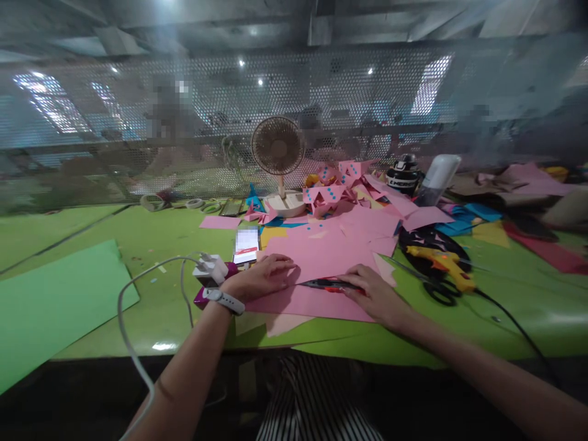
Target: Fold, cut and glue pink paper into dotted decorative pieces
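A pink paper sheet (316, 257) lies in front of me, with its near part (312, 306) below the tool. My left hand (261, 278), a pale watch on its wrist, rests on the sheet's left side with fingers stretched out. In my right hand (372, 294) is a slim black and red utility knife (328, 284), held low over the paper. Its thin tip points left, towards my left fingertips. The fingers wrap the knife's right end and hide part of it.
Beside my left wrist stand a white charger plug (210, 269) with a cable and a phone (247, 245). A fan (278, 150) and folded pink paper pieces (328, 195) are behind. To the right lie a yellow glue gun (445, 264) and scissors (441, 291); green sheet (68, 300) at left.
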`<move>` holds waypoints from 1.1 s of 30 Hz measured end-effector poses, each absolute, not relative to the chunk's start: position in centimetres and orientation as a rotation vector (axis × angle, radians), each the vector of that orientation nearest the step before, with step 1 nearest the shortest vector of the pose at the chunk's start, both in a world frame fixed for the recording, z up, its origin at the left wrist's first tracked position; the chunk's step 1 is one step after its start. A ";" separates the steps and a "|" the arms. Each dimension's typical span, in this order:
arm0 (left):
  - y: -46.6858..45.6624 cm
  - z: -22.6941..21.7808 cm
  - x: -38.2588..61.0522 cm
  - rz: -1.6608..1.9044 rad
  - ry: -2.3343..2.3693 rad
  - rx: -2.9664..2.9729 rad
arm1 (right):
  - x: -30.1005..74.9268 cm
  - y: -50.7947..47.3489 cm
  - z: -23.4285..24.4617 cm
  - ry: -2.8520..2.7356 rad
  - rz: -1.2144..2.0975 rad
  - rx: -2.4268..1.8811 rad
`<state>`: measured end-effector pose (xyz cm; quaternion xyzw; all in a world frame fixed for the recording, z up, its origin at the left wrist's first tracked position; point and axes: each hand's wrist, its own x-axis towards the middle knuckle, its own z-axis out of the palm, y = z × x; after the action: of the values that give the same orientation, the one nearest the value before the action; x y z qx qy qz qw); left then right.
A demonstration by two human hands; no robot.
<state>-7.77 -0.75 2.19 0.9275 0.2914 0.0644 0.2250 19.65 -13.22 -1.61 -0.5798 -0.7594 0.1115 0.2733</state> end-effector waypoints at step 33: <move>0.4 1.1 -8.0 0.188 0.780 2.462 | 19.9 -12.9 -1.5 -2.106 0.383 -1.450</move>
<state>-7.97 0.35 1.11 0.9147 0.2897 0.0700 0.2728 19.87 -12.93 -1.45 -0.5392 -0.7833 0.1425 0.2745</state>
